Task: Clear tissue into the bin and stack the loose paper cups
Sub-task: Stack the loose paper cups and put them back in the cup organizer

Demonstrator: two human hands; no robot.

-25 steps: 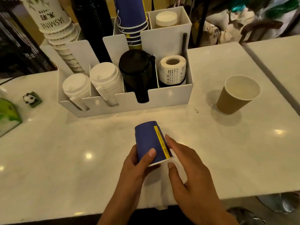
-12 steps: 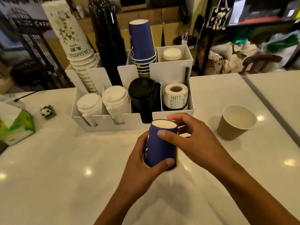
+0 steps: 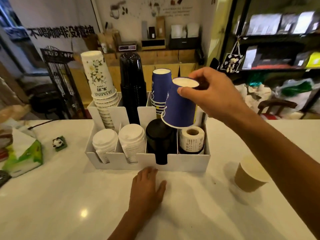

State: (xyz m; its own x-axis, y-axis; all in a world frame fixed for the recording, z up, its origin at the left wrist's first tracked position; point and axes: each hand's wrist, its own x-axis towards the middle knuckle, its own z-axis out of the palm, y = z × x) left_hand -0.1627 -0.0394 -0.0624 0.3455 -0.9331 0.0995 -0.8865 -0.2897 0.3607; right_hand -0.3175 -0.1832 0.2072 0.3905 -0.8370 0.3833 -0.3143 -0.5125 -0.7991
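Observation:
My right hand (image 3: 211, 96) grips a blue paper cup (image 3: 178, 106) by its base, upside down and tilted, in the air above the white organizer (image 3: 187, 163). Just behind and left of it stands the stack of blue cups (image 3: 158, 90), also upside down, in a rear compartment. My left hand (image 3: 147, 189) lies flat on the white table (image 3: 69, 196) in front of the organizer, fingers spread, holding nothing. A loose brown paper cup (image 3: 249, 177) stands upright on the table at the right, partly behind my right forearm.
The organizer also holds a jasmine-print cup stack (image 3: 100, 87), black cups (image 3: 132, 87), white lids (image 3: 132, 139), black lids (image 3: 160, 141) and a label roll (image 3: 191, 140). A green tissue pack (image 3: 24, 155) and a small panda figure (image 3: 58, 142) sit at the left.
My right hand has lifted the blue cup from in front of the organizer up beside the blue stack. My left hand let go of it and dropped flat onto the table.

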